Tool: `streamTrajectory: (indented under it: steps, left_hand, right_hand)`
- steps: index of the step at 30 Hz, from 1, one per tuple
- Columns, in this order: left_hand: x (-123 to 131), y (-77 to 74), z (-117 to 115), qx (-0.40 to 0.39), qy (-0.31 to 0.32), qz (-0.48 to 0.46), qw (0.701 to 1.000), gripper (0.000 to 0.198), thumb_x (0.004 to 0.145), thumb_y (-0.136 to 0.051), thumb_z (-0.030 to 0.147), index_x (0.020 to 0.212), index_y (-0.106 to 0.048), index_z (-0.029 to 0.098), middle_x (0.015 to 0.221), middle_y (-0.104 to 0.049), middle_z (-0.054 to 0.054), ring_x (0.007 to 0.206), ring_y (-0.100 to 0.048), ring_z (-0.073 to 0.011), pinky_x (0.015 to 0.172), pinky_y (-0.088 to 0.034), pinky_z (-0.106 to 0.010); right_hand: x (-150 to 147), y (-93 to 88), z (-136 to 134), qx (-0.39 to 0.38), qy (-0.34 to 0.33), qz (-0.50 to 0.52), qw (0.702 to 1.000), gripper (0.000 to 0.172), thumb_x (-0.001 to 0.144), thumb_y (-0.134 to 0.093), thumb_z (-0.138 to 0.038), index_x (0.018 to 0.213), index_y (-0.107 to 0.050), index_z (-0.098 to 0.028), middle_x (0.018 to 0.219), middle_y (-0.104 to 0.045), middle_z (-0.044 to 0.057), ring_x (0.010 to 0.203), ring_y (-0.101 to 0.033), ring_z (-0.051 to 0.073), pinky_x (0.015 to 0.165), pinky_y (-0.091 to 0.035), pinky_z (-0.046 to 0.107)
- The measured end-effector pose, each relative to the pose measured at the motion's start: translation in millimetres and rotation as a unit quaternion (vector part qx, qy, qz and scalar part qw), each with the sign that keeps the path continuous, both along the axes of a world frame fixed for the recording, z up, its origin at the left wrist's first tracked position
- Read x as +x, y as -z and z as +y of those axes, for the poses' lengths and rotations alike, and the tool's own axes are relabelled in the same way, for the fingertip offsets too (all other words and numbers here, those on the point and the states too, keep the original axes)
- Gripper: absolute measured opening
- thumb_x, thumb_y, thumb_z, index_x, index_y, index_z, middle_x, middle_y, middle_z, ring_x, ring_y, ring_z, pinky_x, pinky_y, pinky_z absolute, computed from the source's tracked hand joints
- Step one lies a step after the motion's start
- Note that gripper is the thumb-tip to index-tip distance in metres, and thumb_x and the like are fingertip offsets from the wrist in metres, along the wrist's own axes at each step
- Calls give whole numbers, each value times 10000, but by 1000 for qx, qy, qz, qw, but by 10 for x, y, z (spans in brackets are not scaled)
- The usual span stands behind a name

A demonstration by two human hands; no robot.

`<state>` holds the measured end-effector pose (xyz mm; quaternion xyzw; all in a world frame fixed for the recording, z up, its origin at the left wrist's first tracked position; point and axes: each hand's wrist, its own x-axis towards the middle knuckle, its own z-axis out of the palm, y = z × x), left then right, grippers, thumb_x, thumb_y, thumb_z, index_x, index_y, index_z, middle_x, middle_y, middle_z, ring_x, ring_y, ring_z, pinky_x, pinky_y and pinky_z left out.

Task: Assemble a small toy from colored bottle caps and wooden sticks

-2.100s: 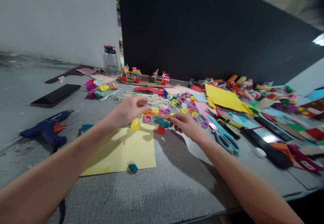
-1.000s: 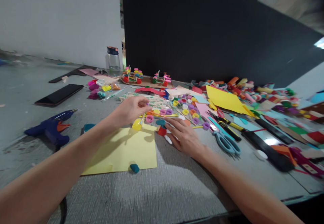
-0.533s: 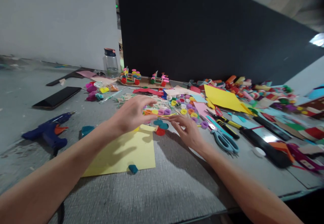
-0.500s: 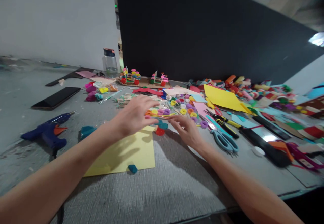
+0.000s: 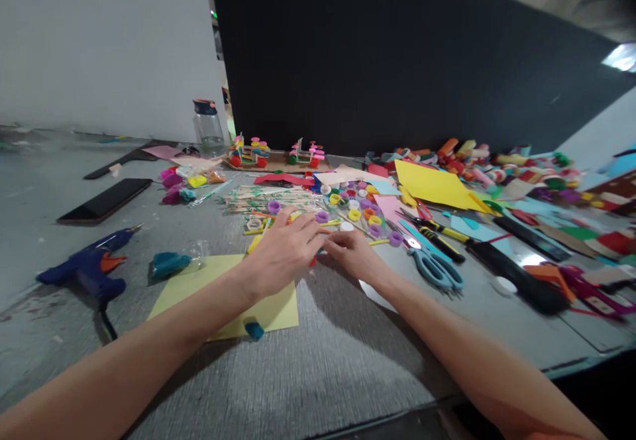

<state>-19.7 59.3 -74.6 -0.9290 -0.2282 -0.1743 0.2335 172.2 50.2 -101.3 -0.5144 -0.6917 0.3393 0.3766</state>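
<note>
My left hand (image 5: 285, 248) reaches in low over the yellow paper sheet (image 5: 223, 304), its fingers curled down and its back toward me. Facing it, my right hand (image 5: 352, 251) has thumb and forefinger pinched together. The fingertips of both hands meet, and what they hold is mostly hidden. A bit of red (image 5: 313, 262) peeks out below the left fingers. Beyond the hands lie paper-wrapped sticks (image 5: 268, 198) and several small coloured rings, including a purple ring (image 5: 322, 217). A teal lump of clay (image 5: 254, 330) rests at the sheet's front edge.
To the left are a blue glue gun (image 5: 87, 268), a dark phone (image 5: 105, 200) and bagged teal clay (image 5: 169, 264). Scissors (image 5: 434, 268), pliers (image 5: 440, 238) and coloured paper lie right. Two small stick-built models (image 5: 250, 153) and a bottle (image 5: 207, 125) stand behind.
My left hand has lowered and moved right, its fingers closing toward my right hand's. The teal and red pieces between the hands are now mostly covered. The view has shifted slightly.
</note>
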Motion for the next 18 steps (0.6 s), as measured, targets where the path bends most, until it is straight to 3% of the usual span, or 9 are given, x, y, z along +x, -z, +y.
streamTrajectory:
  steps: [4, 9, 13, 18]
  left_hand:
    - [16, -3, -36, 6, 0, -1, 1000, 207, 988, -445, 149, 1030, -648, 155, 1135, -681, -121, 1200, -532, -301, 1027, -326, -512]
    - [13, 6, -50, 26, -8, 4, 1000, 184, 975, -475, 155, 953, -655, 181, 966, -680, -90, 1068, -560, -282, 987, -346, -479]
    - [0, 12, -44, 45, -2, 3, 999, 190, 972, -482, 158, 888, -652, 179, 929, -665, -81, 998, -563, -271, 960, -350, -464]
    - [-12, 32, -47, 45, 4, -7, 999, 214, 978, -469, 157, 854, -643, 170, 932, -654, -79, 1014, -561, -274, 944, -346, -464]
  right_hand:
    - [-1, 49, 36, -49, -6, 30, 998, 407, 808, -617, -464, 542, -499, -181, 538, -438, -42, 525, -334, 83, 500, -255, 248]
    - [-2, 55, 36, -133, -10, 77, 988, 467, 747, -664, -603, 592, -527, -184, 523, -449, -49, 450, -338, 68, 429, -224, 232]
    - [-25, 14, 23, -186, -13, 109, 977, 444, 696, -724, -584, 622, -577, -171, 563, -532, -18, 476, -402, 72, 411, -222, 206]
    - [-56, -20, 11, -208, -21, 145, 967, 455, 645, -771, -566, 601, -559, -166, 555, -533, -23, 479, -404, 62, 409, -212, 187]
